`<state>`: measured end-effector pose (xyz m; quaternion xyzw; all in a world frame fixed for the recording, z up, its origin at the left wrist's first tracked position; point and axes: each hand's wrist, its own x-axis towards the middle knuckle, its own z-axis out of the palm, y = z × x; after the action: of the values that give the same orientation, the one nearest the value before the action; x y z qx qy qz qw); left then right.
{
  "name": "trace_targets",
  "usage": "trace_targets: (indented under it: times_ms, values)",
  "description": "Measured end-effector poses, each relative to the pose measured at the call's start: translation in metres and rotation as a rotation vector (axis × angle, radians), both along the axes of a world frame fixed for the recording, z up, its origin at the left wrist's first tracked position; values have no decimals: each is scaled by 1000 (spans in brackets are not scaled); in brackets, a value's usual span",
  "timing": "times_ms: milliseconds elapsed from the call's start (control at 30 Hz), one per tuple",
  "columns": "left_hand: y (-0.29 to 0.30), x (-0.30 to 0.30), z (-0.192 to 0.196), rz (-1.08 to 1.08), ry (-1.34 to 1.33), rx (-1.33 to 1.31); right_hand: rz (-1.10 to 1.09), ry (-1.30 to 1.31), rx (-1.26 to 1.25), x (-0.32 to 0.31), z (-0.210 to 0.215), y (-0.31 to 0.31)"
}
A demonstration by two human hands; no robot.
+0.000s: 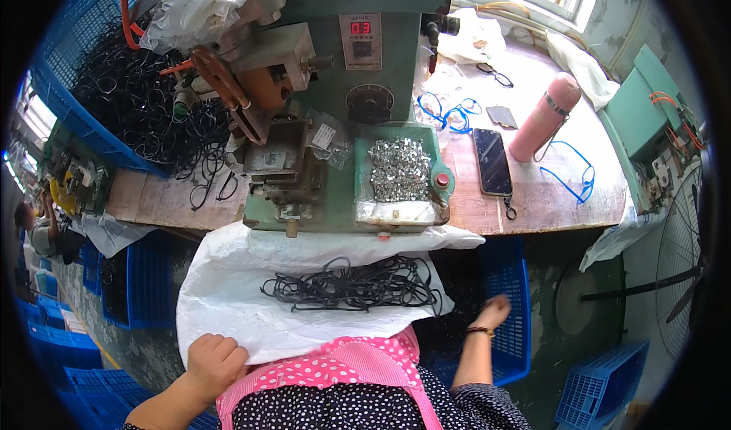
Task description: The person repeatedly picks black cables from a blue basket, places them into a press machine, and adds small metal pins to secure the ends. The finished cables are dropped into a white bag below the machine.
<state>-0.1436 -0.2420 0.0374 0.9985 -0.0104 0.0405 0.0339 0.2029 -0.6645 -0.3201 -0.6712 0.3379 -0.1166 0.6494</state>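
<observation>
My left hand [217, 361] is closed at the near left edge of a white plastic sheet [228, 300], with a fold of it gripped in the fingers. The sheet spreads across my lap from the machine's front. On it lies a tangled bundle of black, thin looped pieces [358, 285], touched by neither hand. To the right, my right hand [491, 313] is over a blue plastic crate [518, 300] beside my lap. Its fingers are curled; whatever they hold, if anything, is hidden. Dark pieces lie in that crate, too shadowed to name.
A green bench machine [392, 87] stands ahead, with a green tray [442, 152] of small shiny metal parts. A large blue basket [114, 137] of black frames is at left. A phone [493, 162], pink bottle [554, 110] and blue glasses frame [582, 182] sit at right; a fan [678, 278] stands beyond.
</observation>
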Motion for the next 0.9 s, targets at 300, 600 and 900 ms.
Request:
trace_targets:
  times_ms: [300,600,900]
  values:
    - [78,11,-91,-29,553,-53,1120,-749,-662,23,310,195]
    - [112,27,-78,-4,550,-189,1011,-792,-1169,51,302,282]
    - [208,125,-46,233,-513,-190,1028,-671,-409,42,311,297]
